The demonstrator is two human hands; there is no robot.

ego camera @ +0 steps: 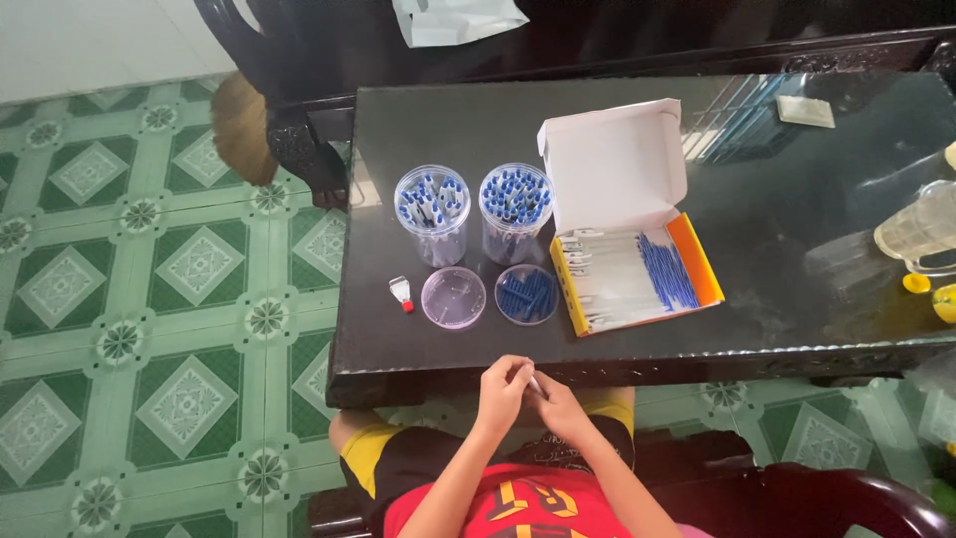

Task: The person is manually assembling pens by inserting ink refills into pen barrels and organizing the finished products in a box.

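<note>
L hand (503, 391) + R hand (560, 406) meet at the near table edge, fingertips pinched together on a small pale pen part (535, 384); it pokes out between both grips, too small to tell which piece it is. L fingers curled narrow on its left end, R fingers pinched on its right end. Both hands sit just below the rim of the dark glossy table (797, 299), over the person's lap.

Just beyond the grip, slightly left: shallow clear lid (453, 297), looks bare, and touching it on the right a 2nd lid w/ blue pieces (526, 295). Further beyond those: 2 clear round jars, left jar (432, 214) w/ white/blue pen parts, right jar (515, 209) packed w/ blue-tipped ones, standing side by side. Left of the lids: small white/red item (401, 292), kind unclear.

Beyond-right of grip: open cardboard box (617, 164), white flap up, yellow/orange walls, holding white pen barrels and blue refills (667, 271). Far right: clear jug (921, 229), near the table's edge. Floor: green patterned tiles (149, 299).
</note>
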